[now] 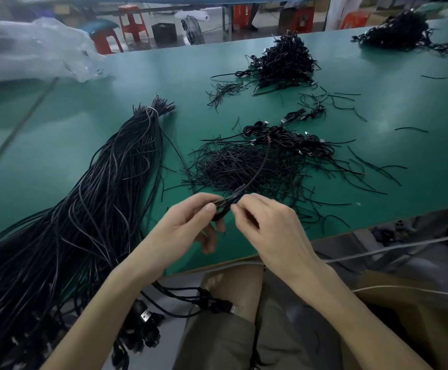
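Observation:
Both hands meet above the near edge of the green table. My left hand grips a small coil of black cable between thumb and fingers. My right hand pinches the same cable just to the right of the coil. One loose end of that cable rises away from the hands in an arc to about mid-table, over a heap of short black tie wires. A thick bundle of long black cables, tied with a white band at its far end, lies to the left and hangs off the table edge.
Small coiled cables with plugs lie behind the tie wires. A bigger mound of coiled cables stands farther back, another at the far right. Clear plastic bags fill the far left. Red stools stand beyond the table.

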{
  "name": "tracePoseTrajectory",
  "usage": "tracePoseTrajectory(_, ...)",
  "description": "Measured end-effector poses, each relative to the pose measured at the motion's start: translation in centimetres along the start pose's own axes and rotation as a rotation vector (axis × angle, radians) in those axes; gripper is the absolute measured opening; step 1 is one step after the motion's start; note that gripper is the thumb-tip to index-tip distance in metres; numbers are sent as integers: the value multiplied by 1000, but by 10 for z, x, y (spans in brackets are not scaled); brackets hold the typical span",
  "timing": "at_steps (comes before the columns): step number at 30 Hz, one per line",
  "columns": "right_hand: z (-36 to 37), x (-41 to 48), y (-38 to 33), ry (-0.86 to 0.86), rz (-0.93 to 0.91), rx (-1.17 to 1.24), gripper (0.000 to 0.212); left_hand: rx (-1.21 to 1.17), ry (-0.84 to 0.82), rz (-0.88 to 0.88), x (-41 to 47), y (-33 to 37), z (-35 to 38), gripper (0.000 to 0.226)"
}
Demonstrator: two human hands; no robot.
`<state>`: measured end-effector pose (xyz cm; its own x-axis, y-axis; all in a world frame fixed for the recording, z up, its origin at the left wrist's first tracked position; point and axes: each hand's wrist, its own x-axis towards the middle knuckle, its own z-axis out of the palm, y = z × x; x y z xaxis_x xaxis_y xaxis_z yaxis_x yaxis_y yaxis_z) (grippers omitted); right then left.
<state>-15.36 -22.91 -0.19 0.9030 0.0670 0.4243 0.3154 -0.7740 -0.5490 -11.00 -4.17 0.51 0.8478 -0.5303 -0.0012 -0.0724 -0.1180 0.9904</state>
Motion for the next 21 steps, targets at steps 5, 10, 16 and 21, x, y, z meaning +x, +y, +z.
tracePoseTrajectory(5, -6, 3, 2, 91, -74, -81, 24, 162, -84, 191, -8, 4, -12, 62)
tracePoseTrajectory(10, -9, 5, 3, 162, -190, -83, 30, 425, 91, 405, -6, 2, -11, 59)
tracePoseTrajectory(16, -3, 5, -1, 168, -259, 35, 32, 453, 233, 597, 8, 9, -13, 30)
tracePoseTrajectory(21, 2, 4, -4, 215, -319, -20, 29, 175, 89, 410, 8, 16, 4, 29)
